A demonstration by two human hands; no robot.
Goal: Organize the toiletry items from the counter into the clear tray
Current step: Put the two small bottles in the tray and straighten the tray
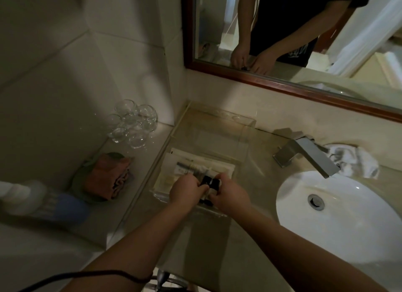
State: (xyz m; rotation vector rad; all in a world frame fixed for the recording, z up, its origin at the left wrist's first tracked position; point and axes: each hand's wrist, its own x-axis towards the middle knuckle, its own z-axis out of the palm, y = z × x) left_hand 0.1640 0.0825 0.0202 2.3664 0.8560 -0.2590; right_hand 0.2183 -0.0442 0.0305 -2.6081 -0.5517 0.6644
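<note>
The clear tray (pixel 243 126) lies on the beige counter left of the sink. Flat white toiletry packets (pixel 191 163) fill its near half. Both hands meet over the tray's near end. My left hand (pixel 185 188) and my right hand (pixel 228 194) both grip small black-capped toiletry bottles (pixel 210 182), held together between the fingers. More dark caps show under my right hand; what they belong to is hidden. The tray's far half holds nothing that I can see.
A white sink (pixel 339 215) with a chrome faucet (pixel 309 154) sits at the right, a crumpled white cloth (pixel 352 159) behind it. Several upturned glasses (pixel 132 124) and a folded pink towel (pixel 108 178) stand on the left ledge. A framed mirror (pixel 282 30) hangs above.
</note>
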